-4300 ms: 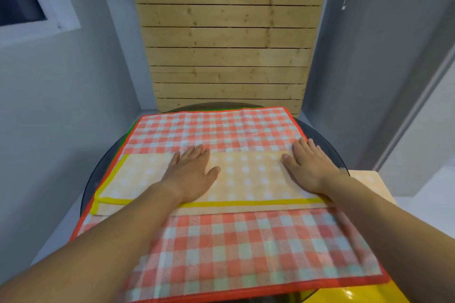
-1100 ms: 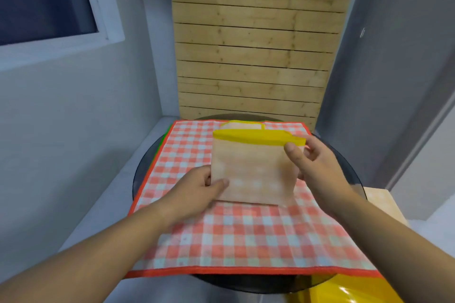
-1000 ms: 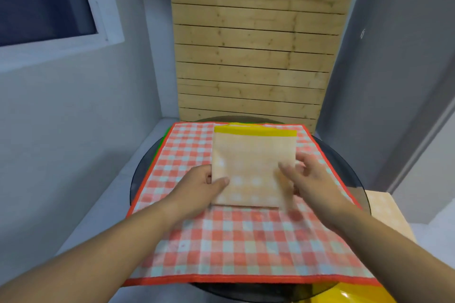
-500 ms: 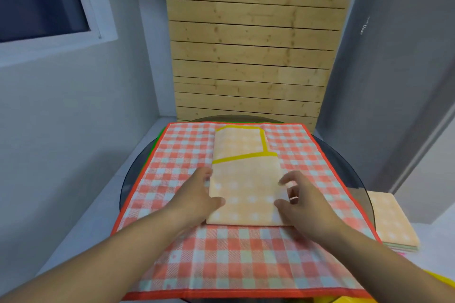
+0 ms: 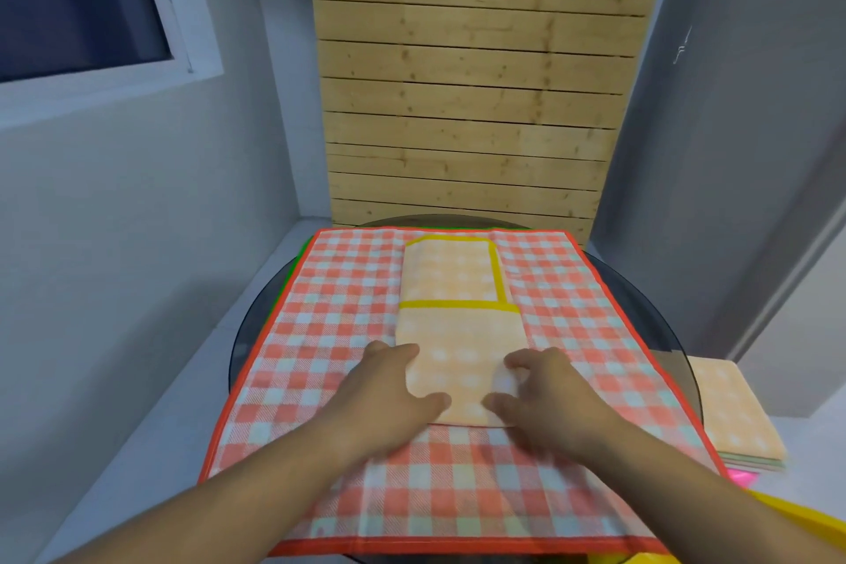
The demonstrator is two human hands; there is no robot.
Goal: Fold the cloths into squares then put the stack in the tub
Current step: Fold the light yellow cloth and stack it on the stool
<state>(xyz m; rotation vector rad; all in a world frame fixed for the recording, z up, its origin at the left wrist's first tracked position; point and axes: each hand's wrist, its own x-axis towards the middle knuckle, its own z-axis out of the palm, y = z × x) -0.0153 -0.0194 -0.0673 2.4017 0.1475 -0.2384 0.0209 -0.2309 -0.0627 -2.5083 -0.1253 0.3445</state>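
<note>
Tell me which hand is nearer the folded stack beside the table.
Right. The right hand is at the near right corner of the yellow cloth, on the side toward the stack; the left hand rests at the cloth's left edge, farther off.

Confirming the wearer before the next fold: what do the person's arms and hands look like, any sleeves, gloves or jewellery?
Both arms are bare as far up as the frame shows: no sleeve on the left forearm or the right forearm. The left hand and right hand wear no gloves. No watch, bracelet or ring shows, though the right hand is slightly blurred.
</note>
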